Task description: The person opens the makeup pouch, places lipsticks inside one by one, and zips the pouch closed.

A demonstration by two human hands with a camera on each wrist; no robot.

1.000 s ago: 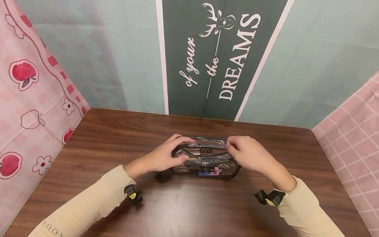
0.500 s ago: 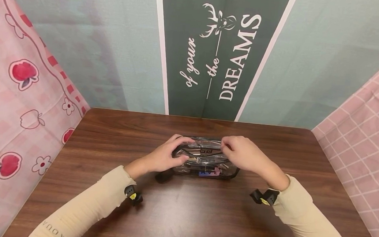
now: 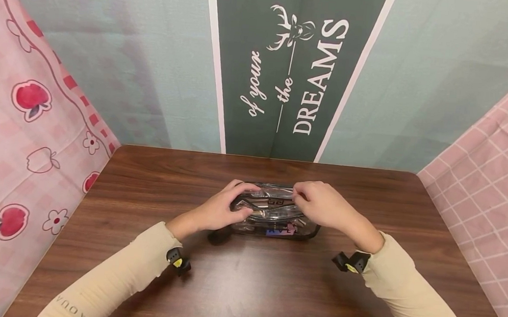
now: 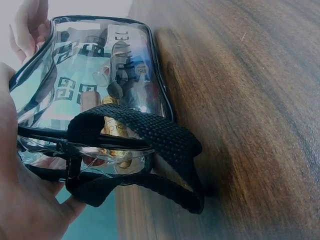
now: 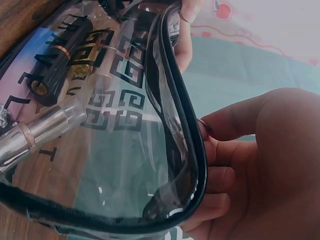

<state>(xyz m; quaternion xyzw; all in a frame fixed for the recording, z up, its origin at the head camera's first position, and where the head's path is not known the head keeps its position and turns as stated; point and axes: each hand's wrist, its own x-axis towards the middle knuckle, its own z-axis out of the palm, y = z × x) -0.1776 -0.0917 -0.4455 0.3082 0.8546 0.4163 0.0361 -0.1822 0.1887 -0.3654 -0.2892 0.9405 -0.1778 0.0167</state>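
Observation:
A clear plastic toiletry bag [image 3: 272,214] with black piping stands on the table, seen in all views. Dark lettering and square patterns mark its walls. Inside are a clear-capped tube [image 5: 35,132], a black tube [image 5: 60,62] and a gold item [image 4: 117,125]. My left hand [image 3: 221,208] holds the bag's left end, thumb on the near side and fingers on the far side. A black strap loop [image 4: 160,135] hangs at that end. On the bag's top, my right hand [image 3: 323,205] pinches a small zipper pull [image 5: 204,127], mostly hidden by thumb and finger.
The bag rests on a brown wood-grain table [image 3: 245,285]. A green cloth with printed words [image 3: 308,74] hangs behind it. Pink patterned cloths hang at the left [image 3: 28,162] and right [image 3: 496,180].
My right hand has slid left along the bag's top, quickly at first and then a little more. The left hand and the bag have stayed nearly in place.

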